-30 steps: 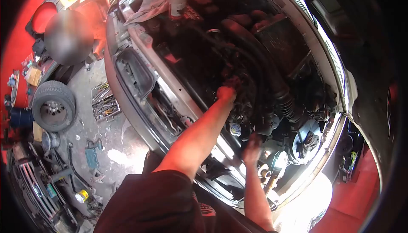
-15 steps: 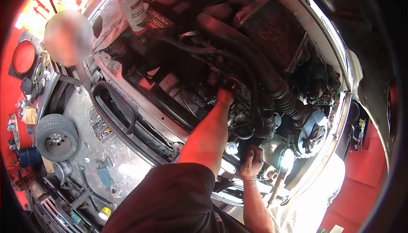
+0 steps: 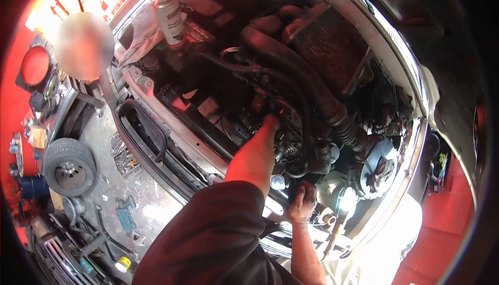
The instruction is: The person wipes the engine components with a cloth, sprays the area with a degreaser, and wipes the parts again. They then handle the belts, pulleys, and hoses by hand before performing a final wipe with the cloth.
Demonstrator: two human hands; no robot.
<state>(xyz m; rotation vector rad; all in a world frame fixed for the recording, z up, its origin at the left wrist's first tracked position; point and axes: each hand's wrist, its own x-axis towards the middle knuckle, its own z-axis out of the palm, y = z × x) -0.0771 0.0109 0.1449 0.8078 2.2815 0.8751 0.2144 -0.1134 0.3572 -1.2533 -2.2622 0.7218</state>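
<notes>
My left hand (image 3: 271, 122) reaches deep among the dark hoses and metal parts of the engine (image 3: 287, 152); its fingers are hidden in shadow. Lower down, my right hand (image 3: 303, 202) is closed near the front edge of the engine bay, with its fingers curled against a dark part that I cannot make out. Just right of it are a round tan-rimmed fitting (image 3: 326, 216) and a bright work lamp (image 3: 346, 202). A ribbed intake hose (image 3: 345, 127) runs above and to the right of both hands.
A spray can (image 3: 170, 21) stands by the battery (image 3: 197, 33), beside a cloth (image 3: 140, 35). The front frame rail (image 3: 192, 138) crosses left of my left arm. A wheel (image 3: 70, 168) and tools (image 3: 123, 156) lie on the floor. Another person (image 3: 84, 46) is at upper left.
The camera view has shifted slightly. Both hands stay at about the same places in the engine bay, with only slight changes in their pose.
</notes>
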